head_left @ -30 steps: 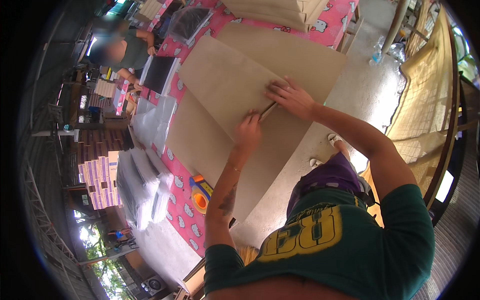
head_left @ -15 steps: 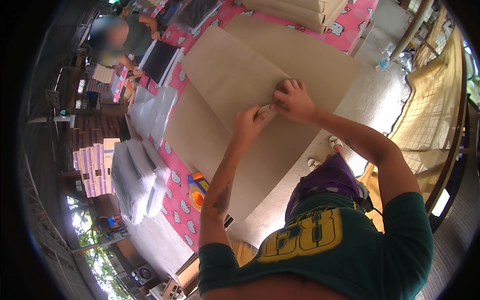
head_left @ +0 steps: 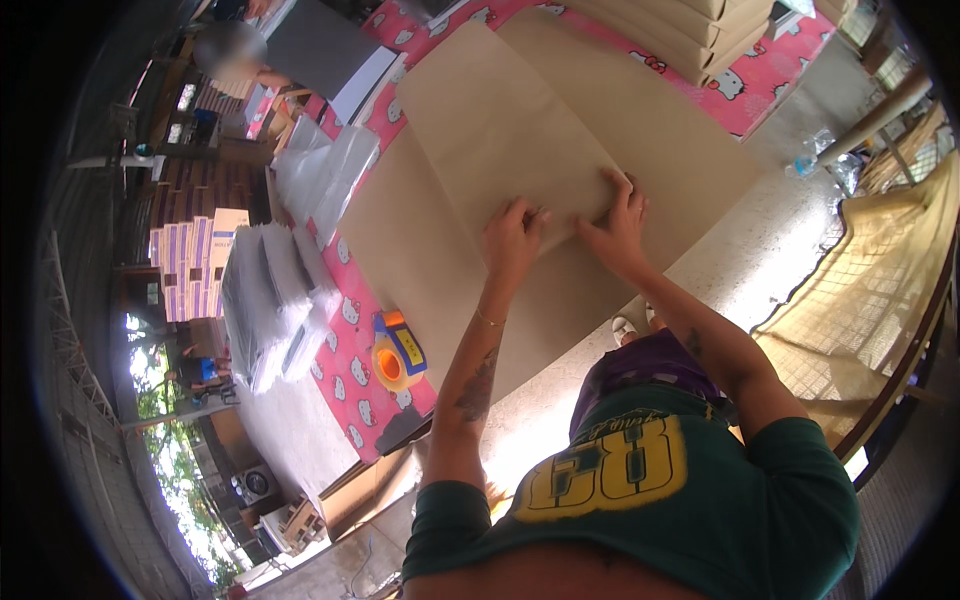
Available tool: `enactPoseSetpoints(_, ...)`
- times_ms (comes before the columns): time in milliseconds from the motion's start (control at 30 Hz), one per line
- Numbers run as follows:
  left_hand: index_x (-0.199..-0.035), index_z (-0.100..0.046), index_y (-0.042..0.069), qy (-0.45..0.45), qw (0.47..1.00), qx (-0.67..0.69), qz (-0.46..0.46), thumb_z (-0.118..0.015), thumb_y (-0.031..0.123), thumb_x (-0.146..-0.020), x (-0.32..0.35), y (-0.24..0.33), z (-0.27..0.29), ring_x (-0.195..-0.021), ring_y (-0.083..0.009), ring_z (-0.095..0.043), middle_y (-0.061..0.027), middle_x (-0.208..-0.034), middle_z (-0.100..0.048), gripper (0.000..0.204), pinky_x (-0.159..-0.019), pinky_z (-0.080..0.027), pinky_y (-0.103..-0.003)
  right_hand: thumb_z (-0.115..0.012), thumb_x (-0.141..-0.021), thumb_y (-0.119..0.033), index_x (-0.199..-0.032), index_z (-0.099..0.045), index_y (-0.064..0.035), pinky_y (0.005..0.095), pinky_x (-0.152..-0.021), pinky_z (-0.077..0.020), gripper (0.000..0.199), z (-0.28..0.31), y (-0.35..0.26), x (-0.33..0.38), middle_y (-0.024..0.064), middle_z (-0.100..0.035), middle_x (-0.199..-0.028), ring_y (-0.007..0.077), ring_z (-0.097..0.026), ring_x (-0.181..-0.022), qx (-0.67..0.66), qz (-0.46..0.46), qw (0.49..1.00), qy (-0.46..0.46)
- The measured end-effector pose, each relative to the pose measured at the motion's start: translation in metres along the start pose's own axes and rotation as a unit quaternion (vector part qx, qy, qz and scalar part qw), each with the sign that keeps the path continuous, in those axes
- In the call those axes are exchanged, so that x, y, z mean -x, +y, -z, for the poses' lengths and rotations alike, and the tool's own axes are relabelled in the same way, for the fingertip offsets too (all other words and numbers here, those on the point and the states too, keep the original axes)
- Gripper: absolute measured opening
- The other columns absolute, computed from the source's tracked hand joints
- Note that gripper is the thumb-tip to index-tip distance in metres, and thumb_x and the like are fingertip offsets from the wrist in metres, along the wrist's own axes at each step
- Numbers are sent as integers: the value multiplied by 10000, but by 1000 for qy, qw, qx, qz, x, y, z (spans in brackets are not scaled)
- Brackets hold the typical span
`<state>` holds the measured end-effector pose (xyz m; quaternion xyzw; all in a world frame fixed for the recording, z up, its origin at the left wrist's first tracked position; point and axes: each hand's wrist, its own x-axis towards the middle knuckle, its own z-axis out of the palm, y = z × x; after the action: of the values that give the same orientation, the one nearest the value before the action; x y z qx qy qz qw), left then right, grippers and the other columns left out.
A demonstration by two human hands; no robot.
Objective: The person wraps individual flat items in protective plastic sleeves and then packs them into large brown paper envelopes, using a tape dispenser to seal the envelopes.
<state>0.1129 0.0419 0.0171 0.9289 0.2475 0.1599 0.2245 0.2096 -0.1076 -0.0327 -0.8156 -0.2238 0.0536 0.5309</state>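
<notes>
A large sheet of brown wrapping paper (head_left: pixel 400 245) lies on the table beneath a flat brown paper-covered rectangle (head_left: pixel 500 115). At its near end, my left hand (head_left: pixel 513 243) has curled fingers on the folded paper edge, gripping it. My right hand (head_left: pixel 620 228) rests at the near right corner, thumb and fingers spread apart against the paper. What lies inside the brown covering is hidden.
A tape dispenser (head_left: pixel 397 350) sits on the pink patterned tablecloth (head_left: pixel 350 372). Clear plastic sleeves (head_left: pixel 325 170) and plastic-wrapped stacks (head_left: pixel 268 300) lie left. Brown packages (head_left: pixel 700 50) are piled at the back. A co-worker (head_left: pixel 262 75) handles a dark flat sheet (head_left: pixel 325 50).
My right hand's curled fingers have spread and moved right to the corner. My left hand stays at the folded edge. The view has shifted, and the co-worker's dark sheet has been raised.
</notes>
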Motion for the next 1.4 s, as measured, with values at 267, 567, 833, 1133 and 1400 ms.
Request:
enactPoseSetpoints(267, -1309, -524, 5, 316, 913, -228, 117, -716, 290, -863, 86, -94, 65, -1101, -381, -539, -196, -1201, -580, 564, -944, -429, -494, -775, -705, -335, -1421, -351, -134, 543, -1132, -197, 856, -4, 5, -1, 251, -357, -1376, 424, -288, -1341, 6, 8, 999, 36)
enactPoseSetpoints(567, -1515, -299, 125, 96, 901, -298, 300, -621, 227, -912, 208, -160, 133, -961, -428, -593, -275, -1058, -581, 691, -800, -484, -495, -777, -668, -279, -1447, -299, -115, 610, -1144, -136, 929, -3, -7, 4, 260, -339, -1420, 431, -261, -1377, -23, -13, 999, 38)
enactPoseSetpoints(833, -1400, -509, 83, -35, 988, -36, -144, -540, 119, -954, 21, 19, 175, -802, -360, -619, -213, -940, -629, 449, -740, -495, -435, -796, -660, -257, -1523, -194, -84, 507, -1140, -233, 1066, -9, -3, 10, 229, -343, -1456, 400, -335, -1342, -14, -6, 997, 82)
enactPoseSetpoints(1133, -1269, -637, 58, -377, 900, -128, -179, -660, 370, -856, -119, 142, 87, -1015, -328, -675, -223, -1120, -687, 518, -906, -496, -359, -789, -681, -332, -1548, -93, -58, 534, -1165, -182, 1145, -8, -2, 11, 225, -388, -1435, 375, -369, -1347, -59, -27, 993, 96)
enactPoseSetpoints(1400, -1264, -652, 96, -528, 811, -199, -154, -669, 419, -810, -140, 113, 67, -923, -268, -693, -176, -1052, -717, 558, -854, -516, -346, -792, -678, -353, -1533, -205, -105, 488, -1100, -285, 1066, -8, -3, 16, 208, -413, -1413, 381, -457, -1204, -6, -8, 992, 128)
